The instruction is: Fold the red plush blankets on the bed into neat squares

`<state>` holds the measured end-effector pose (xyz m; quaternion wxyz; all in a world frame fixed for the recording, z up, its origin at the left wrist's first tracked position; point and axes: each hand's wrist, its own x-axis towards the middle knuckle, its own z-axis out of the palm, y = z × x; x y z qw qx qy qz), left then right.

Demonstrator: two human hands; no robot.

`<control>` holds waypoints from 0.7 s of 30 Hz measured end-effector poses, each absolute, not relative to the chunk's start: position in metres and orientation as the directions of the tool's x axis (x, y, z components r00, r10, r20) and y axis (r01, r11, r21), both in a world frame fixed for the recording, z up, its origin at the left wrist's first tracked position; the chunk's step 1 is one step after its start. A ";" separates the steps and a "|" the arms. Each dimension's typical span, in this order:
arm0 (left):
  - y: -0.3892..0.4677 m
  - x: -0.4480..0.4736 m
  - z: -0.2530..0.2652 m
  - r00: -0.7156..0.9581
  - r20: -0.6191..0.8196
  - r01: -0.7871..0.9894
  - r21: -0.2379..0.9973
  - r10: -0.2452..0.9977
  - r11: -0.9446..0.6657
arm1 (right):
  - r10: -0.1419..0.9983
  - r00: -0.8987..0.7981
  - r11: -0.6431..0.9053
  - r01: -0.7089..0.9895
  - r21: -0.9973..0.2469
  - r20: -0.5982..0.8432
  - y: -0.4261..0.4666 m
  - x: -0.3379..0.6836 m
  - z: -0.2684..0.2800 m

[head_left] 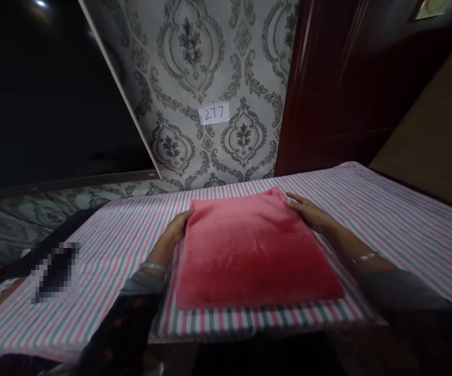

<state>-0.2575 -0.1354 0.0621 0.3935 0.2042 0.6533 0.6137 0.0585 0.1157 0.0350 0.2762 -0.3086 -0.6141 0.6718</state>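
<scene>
A square pinkish-red plush cushion cover (255, 256) lies nearly flat on the striped sheet, close to its front edge. Its top shines paler at the far side and deepens to red nearer me. At its far left corner, my left hand (179, 225) is closed on the fabric edge. My right hand (308, 211) grips the far right corner, thumb against the cloth and one finger stretched beyond it. The fingertips under the fabric are partly hidden.
A pink, white and grey striped sheet (128, 245) covers the table-like surface. A blurred dark object (56, 271) lies at left. Behind stand a dark screen (54, 94), patterned wallpaper (190, 42) with a "277" label (214, 113), and a dark red door (328, 94).
</scene>
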 end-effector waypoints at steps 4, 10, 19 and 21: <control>-0.184 -0.226 0.056 -0.492 -0.388 -0.436 0.885 0.779 0.165 | 0.614 -0.775 -0.229 0.006 -0.973 -0.150 0.068 0.108 0.032; -0.237 -0.177 0.044 -0.481 -0.329 -0.386 0.912 0.813 0.141 | 0.626 -0.762 -0.260 -0.005 -0.966 -0.165 0.004 0.147 0.021; -0.244 -0.158 0.049 -0.617 -0.241 -0.257 0.962 0.749 0.098 | 0.768 -0.599 -0.322 -0.059 -0.945 -0.224 -0.012 0.137 0.022; -0.250 -0.159 0.045 -0.617 -0.253 -0.261 0.959 0.745 0.110 | 0.766 -0.595 -0.356 -0.076 -0.932 -0.244 -0.014 0.141 0.018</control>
